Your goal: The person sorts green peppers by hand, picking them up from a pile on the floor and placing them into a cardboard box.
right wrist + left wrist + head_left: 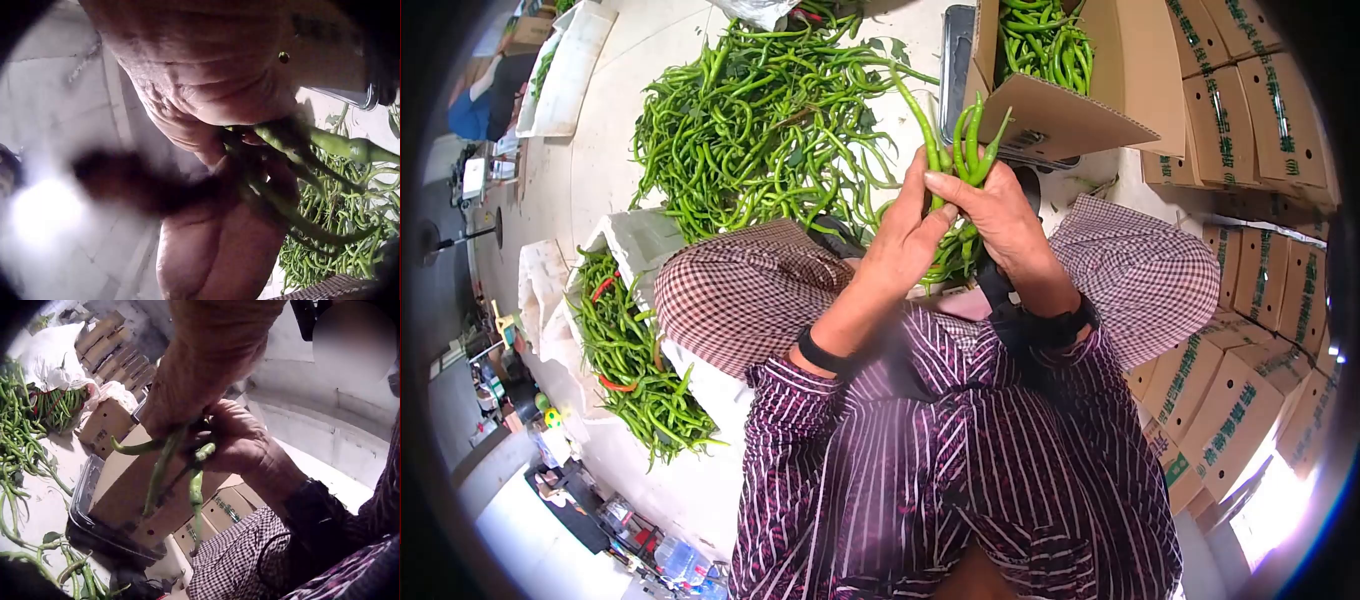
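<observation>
Both hands meet in front of the lap, close together around a small bunch of long green chili peppers (974, 140). My left hand (903, 245) grips chilies on the left side, one long chili (918, 112) standing up past its fingers. The right hand (1012, 225) holds several more, its thumb lying across them toward the left hand. Stems and tips poke out above and below the fingers. From the left wrist, chilies (164, 469) hang below the joined hands. In the right wrist view, chilies (294, 212) stick out sideways between the two palms.
A large heap of green chilies (740, 120) lies on the floor ahead. An open cardboard box (1135, 60) with chilies stands on a dark tray at front right. Left of the knee, a white container (635, 240) spills chilies, a few red. Stacked cartons (1240, 410) line the right.
</observation>
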`<action>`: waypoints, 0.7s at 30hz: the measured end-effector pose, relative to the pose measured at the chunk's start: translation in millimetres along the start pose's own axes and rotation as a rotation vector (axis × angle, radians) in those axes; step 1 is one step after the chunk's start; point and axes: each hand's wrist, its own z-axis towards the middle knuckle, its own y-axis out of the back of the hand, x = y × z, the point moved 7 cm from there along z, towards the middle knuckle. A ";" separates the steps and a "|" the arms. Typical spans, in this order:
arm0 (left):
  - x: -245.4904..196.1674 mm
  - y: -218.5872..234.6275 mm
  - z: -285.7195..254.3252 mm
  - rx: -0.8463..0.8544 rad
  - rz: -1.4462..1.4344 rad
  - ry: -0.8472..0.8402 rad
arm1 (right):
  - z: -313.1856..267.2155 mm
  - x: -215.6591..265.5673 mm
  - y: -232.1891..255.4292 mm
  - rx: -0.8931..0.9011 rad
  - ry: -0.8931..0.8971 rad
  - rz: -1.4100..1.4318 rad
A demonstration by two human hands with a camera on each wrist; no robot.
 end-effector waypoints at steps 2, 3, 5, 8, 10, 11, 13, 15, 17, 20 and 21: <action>-0.2 0.3 1.2 0.025 -0.063 -0.018 | -0.8 1.6 1.1 0.001 -0.023 0.056; -1.9 -0.9 2.0 0.051 -0.128 -0.033 | -1.3 2.4 1.7 -0.001 -0.049 0.111; -2.4 -1.5 0.9 0.028 -0.113 0.015 | 0.4 2.0 6.1 -0.010 -0.062 0.108; -10.6 1.5 0.5 0.027 -0.087 0.112 | 1.7 7.1 9.5 0.009 -0.075 0.118; -13.8 6.0 1.3 0.036 0.029 -0.006 | 4.1 6.4 14.7 0.018 -0.091 0.093; -5.7 6.8 -0.9 0.029 -0.082 0.100 | 5.8 3.6 16.4 0.012 -0.104 0.097; -24.1 18.2 -6.8 -0.075 -0.220 0.074 | 10.9 20.3 18.6 -0.040 -0.016 0.152; -46.4 34.1 -12.7 -0.253 -0.347 -0.037 | 9.0 33.5 23.1 -0.047 -0.024 0.168; -56.2 49.9 -17.1 -0.350 -0.498 -0.072 | 9.8 42.0 17.8 -0.006 -0.018 0.379; -59.0 59.6 -23.5 -0.297 -0.675 -0.031 | 15.7 44.6 12.8 0.148 -0.060 0.536; -60.1 57.1 -23.9 -0.234 -0.777 -0.034 | 14.5 51.8 2.9 0.278 -0.033 0.644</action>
